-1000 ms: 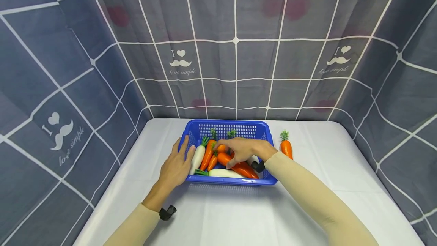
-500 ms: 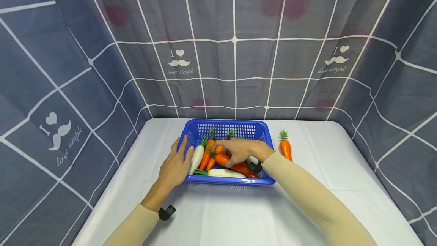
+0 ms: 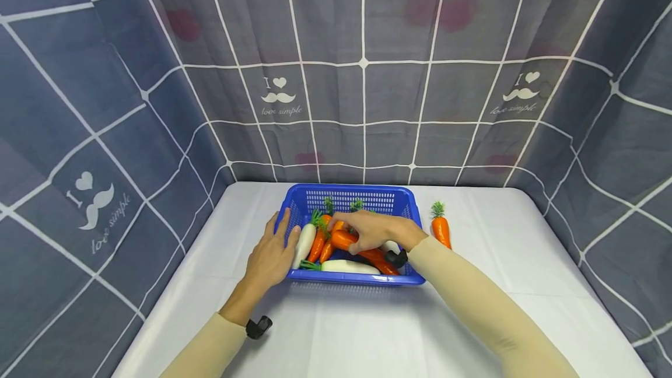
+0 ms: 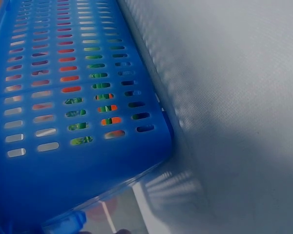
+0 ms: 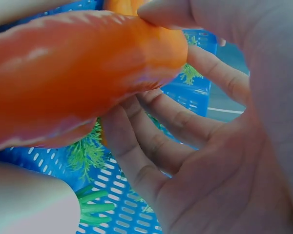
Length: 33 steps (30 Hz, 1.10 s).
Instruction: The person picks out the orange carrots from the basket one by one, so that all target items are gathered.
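Observation:
A blue perforated basket [image 3: 350, 277] holds several orange carrots and white radishes. Thumb and fingers of my right hand [image 3: 370, 231] are at the blunt, leafless end of a thick glossy orange-red carrot [image 5: 83, 73]; in the right wrist view the thumb presses above and curled fingers lie beneath. Straight-fingered, my left hand [image 3: 270, 255] rests on the basket's left rim, the thumb on the inner side. Beside that thumb lies a white radish [image 3: 303, 245], next to an orange carrot [image 3: 318, 244]. Another white radish [image 3: 349, 266] lies along the front wall.
A single carrot with a green top [image 3: 441, 231] lies on the white tablecloth [image 3: 346, 331], right of the basket and close to my right sleeve [image 3: 472, 290]. Grey checked curtains [image 3: 362, 98] stand behind and at both sides.
My right hand stays at the thick carrot, whose blunt end has shifted slightly up and left. Carrots beside it have shifted a little. The left hand keeps its place.

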Available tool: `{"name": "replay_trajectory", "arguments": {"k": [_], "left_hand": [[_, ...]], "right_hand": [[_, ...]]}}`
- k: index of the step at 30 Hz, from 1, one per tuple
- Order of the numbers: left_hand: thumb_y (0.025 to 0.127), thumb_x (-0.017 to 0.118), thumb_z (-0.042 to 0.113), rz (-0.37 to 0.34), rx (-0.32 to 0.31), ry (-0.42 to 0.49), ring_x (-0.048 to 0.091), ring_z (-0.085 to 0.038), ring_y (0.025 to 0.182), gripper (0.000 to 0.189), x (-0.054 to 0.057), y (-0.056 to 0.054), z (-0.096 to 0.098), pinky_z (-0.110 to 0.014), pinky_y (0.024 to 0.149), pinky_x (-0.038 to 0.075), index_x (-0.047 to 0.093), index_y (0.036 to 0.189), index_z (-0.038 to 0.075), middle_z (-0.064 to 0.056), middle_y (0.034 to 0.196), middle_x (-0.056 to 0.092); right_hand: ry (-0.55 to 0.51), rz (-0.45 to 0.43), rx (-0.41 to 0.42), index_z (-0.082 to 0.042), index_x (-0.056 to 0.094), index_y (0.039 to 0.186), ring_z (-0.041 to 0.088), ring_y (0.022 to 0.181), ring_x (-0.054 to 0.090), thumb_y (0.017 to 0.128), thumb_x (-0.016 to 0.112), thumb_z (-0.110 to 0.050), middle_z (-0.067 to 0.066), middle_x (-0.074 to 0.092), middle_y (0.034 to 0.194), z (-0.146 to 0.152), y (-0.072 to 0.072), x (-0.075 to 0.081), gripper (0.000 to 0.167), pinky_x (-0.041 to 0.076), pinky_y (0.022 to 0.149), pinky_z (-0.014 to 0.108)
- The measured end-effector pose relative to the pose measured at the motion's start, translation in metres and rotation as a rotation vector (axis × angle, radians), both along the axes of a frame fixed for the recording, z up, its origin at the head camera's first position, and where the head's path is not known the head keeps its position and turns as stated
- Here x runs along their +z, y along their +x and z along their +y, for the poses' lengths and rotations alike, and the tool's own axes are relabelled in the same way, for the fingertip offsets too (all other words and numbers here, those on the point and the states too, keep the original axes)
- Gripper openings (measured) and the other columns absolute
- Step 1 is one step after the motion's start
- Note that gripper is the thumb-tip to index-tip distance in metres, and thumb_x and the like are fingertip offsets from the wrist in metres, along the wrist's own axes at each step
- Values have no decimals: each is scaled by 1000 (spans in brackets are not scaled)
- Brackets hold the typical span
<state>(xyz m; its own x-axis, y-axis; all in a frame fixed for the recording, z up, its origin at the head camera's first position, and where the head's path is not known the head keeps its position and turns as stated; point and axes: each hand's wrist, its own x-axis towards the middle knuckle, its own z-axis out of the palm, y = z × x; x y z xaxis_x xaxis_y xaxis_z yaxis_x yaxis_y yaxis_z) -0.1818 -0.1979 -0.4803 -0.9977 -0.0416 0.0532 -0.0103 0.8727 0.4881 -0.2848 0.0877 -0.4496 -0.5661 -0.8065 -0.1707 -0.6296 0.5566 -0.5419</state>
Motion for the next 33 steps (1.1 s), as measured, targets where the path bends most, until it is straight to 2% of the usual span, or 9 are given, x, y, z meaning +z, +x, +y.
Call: {"name": "replay_trajectory", "arguments": {"k": [11, 21, 26, 33], "left_hand": [[125, 31, 61, 6, -7, 7, 48, -61, 166, 76, 1, -5, 4, -85, 123, 48, 19, 189, 24, -22, 195, 18], [125, 32, 60, 21, 9, 2, 51, -62, 163, 75, 3, 0, 2, -84, 121, 51, 21, 189, 22, -24, 194, 21], [125, 34, 59, 17, 11, 6, 51, -62, 163, 75, 1, 0, 1, -84, 121, 51, 21, 189, 21, -25, 194, 21], [125, 32, 61, 23, 3, 10, 52, -62, 162, 77, -2, -2, 0, -86, 119, 51, 21, 188, 20, -25, 194, 21]], "right_hand": [[-88, 1, -35, -26, 61, 157, 31, 133, 72, 100, 83, -14, 12, 75, 148, 10, -1, 8, 62, 64, 117, 55], [-146, -12, -79, -18, 56, 159, 37, 135, 74, 100, 83, -15, 18, 71, 156, 15, -3, 15, 65, 64, 119, 56], [-152, -12, -112, -22, 58, 158, 33, 126, 78, 101, 82, -18, 15, 72, 154, 22, -3, 17, 62, 67, 113, 54], [-168, 6, -160, -24, 59, 158, 29, 121, 79, 101, 81, -22, 14, 73, 154, 32, -1, 24, 62, 70, 102, 48]]}}
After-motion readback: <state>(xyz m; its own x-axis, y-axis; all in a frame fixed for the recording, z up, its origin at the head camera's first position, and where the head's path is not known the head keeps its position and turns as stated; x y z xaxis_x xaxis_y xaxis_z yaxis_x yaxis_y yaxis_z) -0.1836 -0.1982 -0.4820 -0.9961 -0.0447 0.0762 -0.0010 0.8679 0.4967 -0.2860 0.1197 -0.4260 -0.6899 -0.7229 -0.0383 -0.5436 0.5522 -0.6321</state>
